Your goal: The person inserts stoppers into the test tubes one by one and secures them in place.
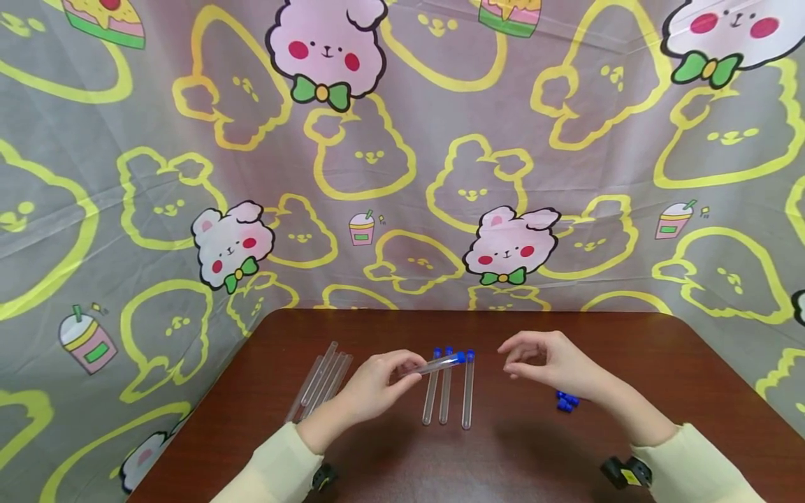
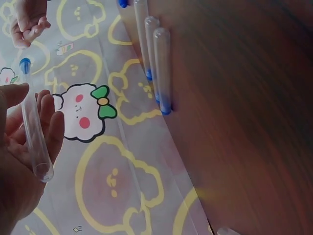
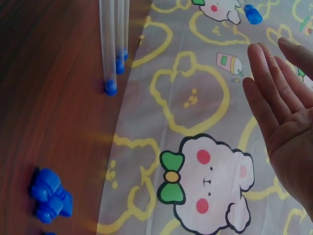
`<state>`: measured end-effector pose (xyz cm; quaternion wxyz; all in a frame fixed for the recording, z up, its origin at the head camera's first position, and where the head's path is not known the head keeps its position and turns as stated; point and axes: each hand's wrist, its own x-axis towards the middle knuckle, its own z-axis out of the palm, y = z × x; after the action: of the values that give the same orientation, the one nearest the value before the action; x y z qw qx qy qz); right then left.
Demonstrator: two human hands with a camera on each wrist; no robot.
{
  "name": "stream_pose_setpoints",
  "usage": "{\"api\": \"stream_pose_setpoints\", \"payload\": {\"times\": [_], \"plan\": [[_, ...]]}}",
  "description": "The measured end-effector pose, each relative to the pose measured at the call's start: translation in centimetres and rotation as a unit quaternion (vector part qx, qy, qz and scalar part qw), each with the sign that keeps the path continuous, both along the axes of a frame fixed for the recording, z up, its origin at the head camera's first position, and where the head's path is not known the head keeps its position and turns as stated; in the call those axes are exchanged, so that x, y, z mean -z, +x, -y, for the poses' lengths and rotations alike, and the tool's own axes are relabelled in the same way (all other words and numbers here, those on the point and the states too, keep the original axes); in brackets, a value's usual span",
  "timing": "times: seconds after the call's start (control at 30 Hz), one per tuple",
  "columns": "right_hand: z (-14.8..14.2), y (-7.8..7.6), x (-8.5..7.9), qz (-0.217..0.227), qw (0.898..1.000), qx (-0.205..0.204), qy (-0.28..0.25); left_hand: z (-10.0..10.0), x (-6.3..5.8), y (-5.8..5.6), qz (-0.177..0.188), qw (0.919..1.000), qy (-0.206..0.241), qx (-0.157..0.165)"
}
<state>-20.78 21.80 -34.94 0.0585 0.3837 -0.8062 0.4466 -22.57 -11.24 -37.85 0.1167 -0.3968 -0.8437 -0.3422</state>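
My left hand (image 1: 385, 383) holds a clear test tube (image 2: 35, 128) between thumb and fingers, raised over the table. A blue cap (image 1: 461, 358) sits on the tube's end, which points toward the right hand. My right hand (image 1: 553, 360) hovers off to the right, fingers relaxed and slightly bent, nothing in its grasp. Below and between the hands, three capped test tubes (image 1: 468, 391) lie side by side, their blue caps toward the back. In the right wrist view the held tube's cap (image 3: 253, 14) shows just beyond the fingertips.
Several uncapped test tubes (image 1: 322, 381) lie in a bunch at the left of the brown table (image 1: 478, 468). A small pile of loose blue caps (image 3: 50, 195) lies at the right, by the right forearm. A patterned cloth (image 1: 402, 209) hangs behind the table.
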Motion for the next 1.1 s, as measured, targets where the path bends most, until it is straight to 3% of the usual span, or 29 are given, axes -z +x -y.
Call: {"api": "stream_pose_setpoints", "payload": {"times": [0.17,0.5,0.83,1.1], "plan": [[-0.7,0.2,0.2,-0.002,1.000,0.009,0.014,0.5,0.1,-0.1,0.005,0.9998,-0.011,-0.016],[-2.6,0.3,1.2,-0.007,0.999,0.037,0.032,1.2,0.6,-0.6,0.018,0.9991,0.007,-0.037],[-4.4,0.4,2.2,-0.001,0.995,0.072,0.070,1.8,1.3,-1.4,-0.008,0.9989,0.009,-0.045],[-5.7,0.8,3.2,0.003,0.995,0.072,0.064,2.0,1.5,-1.6,-0.042,0.9933,-0.040,-0.100]]}}
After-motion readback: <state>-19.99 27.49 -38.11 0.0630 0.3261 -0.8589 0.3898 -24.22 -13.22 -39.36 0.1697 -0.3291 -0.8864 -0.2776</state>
